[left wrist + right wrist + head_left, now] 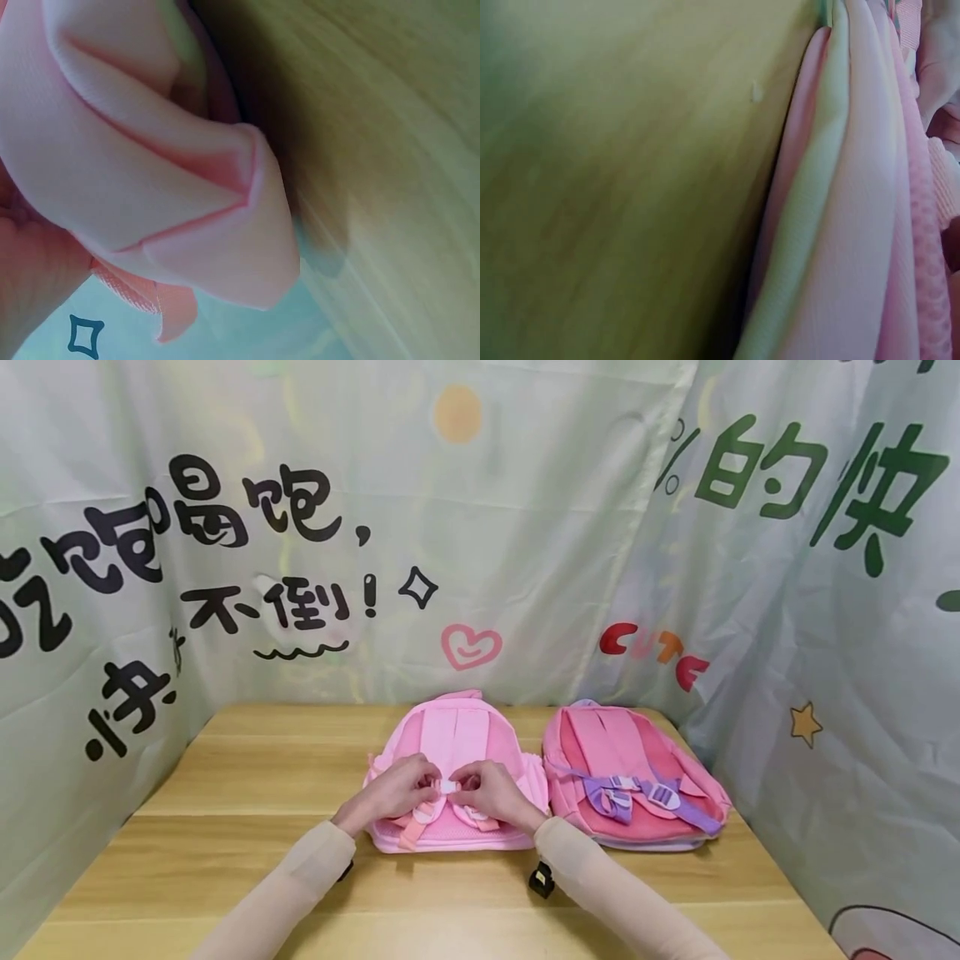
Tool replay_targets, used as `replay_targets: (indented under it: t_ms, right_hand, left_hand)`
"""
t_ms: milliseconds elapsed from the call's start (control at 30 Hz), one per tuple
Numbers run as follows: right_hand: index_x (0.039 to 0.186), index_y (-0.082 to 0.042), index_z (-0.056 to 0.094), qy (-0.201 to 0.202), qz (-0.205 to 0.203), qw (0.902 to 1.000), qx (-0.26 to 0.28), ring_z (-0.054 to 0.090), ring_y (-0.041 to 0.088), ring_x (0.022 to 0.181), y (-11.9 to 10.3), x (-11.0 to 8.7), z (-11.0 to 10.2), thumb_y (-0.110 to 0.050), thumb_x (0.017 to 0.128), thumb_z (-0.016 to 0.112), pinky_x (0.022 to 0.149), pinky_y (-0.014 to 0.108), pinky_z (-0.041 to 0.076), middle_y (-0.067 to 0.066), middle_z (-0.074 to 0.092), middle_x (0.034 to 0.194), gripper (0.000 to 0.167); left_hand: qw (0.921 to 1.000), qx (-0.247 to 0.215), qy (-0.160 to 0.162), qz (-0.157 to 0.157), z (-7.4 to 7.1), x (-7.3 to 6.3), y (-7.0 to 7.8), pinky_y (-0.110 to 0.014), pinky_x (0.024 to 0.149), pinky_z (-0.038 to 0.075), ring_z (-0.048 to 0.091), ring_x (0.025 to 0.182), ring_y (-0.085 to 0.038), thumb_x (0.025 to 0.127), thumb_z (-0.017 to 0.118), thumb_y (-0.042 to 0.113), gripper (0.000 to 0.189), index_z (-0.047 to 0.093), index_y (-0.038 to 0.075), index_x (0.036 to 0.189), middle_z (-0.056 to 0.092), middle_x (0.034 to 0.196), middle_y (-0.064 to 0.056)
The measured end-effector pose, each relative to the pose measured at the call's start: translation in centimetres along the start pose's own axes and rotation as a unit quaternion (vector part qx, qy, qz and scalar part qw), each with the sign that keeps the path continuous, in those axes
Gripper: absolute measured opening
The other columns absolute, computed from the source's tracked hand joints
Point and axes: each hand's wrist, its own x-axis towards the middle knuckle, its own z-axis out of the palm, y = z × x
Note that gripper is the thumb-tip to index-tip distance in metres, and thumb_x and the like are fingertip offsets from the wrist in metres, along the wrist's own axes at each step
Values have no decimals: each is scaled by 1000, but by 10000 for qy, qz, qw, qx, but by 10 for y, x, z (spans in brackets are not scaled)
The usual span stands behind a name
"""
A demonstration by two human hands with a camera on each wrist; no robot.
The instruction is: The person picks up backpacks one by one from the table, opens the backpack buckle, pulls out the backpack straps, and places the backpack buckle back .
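Observation:
A light pink backpack (pixel 504 727) lies on the table, its shoulder-strap side facing up. Both hands meet over its middle at a small white buckle (pixel 447 787) on a strap. My left hand (pixel 401 787) pinches the buckle's left side, while my right hand (pixel 495 789) pinches its right side. Salmon webbing (pixel 411 833) hangs loose below the left hand. In the left wrist view, folded pink fabric (pixel 150 180) covers most of that hand. The right wrist view has the backpack's layered pink and pale side (pixel 855 225), with fingers partly cut off at the right edge.
To the right, touching or nearly touching, lies a deeper pink backpack (pixel 592 735) with purple straps (pixel 693 814) and a fastened-looking white buckle. Printed curtains (pixel 525 527) enclose the back and sides of the wooden table (pixel 262 777).

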Motion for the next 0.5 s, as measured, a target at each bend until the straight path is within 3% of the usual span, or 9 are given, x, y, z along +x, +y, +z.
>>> replay_targets:
  t_ms: [167,500]
  right_hand:
    - [104,-9,74,148,-174,9996,-136,57,4,68,1,-1,2,-15,83,77,67,21,47,-3,67,76,23]
    - [105,-7,71,-102,-583,9970,-489,55,6,68,-3,-4,1,-9,90,67,66,23,47,-2,67,78,16]
  left_hand:
    - [9999,109,11,45,0,2,0,-22,70,46,55,77,-9,87,71,8,10,71,5,96,59,81,2]
    - [9991,385,-143,107,2,7,-1,-23,69,46,54,74,-8,85,74,11,4,71,10,88,58,76,5]
